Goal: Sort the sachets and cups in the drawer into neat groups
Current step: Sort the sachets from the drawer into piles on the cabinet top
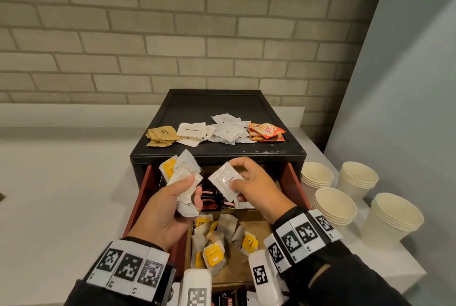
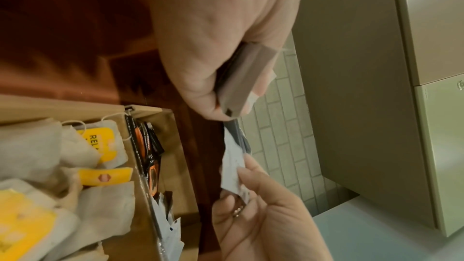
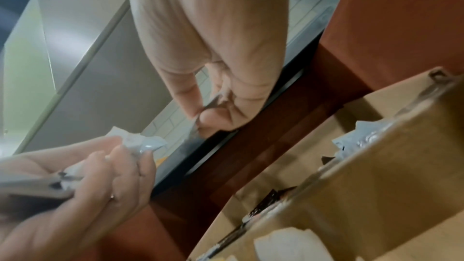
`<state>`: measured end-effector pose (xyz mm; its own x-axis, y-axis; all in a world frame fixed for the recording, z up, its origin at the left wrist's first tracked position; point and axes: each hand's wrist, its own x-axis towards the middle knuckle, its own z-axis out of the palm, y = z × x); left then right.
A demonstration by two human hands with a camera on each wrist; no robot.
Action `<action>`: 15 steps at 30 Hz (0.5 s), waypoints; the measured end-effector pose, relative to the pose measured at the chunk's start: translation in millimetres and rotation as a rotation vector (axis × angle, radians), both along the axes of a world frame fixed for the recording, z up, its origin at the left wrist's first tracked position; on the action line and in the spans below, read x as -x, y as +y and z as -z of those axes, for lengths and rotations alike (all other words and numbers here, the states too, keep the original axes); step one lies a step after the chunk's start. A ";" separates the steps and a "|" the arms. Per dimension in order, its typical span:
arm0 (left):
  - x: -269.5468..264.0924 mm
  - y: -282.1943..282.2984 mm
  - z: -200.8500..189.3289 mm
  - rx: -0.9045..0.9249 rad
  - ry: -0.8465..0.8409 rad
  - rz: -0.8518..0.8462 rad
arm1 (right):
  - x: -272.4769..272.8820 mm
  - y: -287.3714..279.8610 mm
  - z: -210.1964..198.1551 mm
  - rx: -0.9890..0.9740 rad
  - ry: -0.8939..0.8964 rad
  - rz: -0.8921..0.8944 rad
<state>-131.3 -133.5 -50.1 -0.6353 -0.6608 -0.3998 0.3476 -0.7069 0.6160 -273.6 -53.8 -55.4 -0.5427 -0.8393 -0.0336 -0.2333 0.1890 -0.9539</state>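
Hands hover above the open red drawer — right hand pinches a white cream sachet between thumb and fingertips; left hand clutches a bunch of white-and-yellow tea sachets. Cream paper cups stand right of the drawer.

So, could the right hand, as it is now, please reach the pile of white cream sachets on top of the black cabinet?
Probably yes: the right hand hovers just before the white cream sachets with nothing between, though it already pinches one white cream sachet.
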 end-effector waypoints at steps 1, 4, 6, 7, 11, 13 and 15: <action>0.1 -0.2 1.1 0.011 -0.002 0.002 | 1.2 0.5 -1.2 0.017 -0.013 0.035; 0.5 1.0 0.4 0.035 0.010 0.011 | 3.4 2.3 -9.9 0.137 0.025 0.128; 1.0 2.8 -2.6 0.035 0.039 0.008 | 4.4 1.2 -21.2 0.211 0.082 0.190; 1.1 3.4 -3.6 0.035 0.054 0.004 | 5.7 -1.5 -27.8 0.223 0.122 0.217; 0.5 3.6 -4.9 0.017 0.077 -0.005 | 19.8 -26.6 -55.3 0.160 0.253 0.247; -0.2 2.0 -4.3 0.006 0.075 -0.019 | 29.2 -41.4 -66.1 0.030 0.317 0.232; -1.3 -0.8 -4.2 -0.008 0.070 -0.057 | 32.4 -47.8 -73.2 -0.078 0.410 0.286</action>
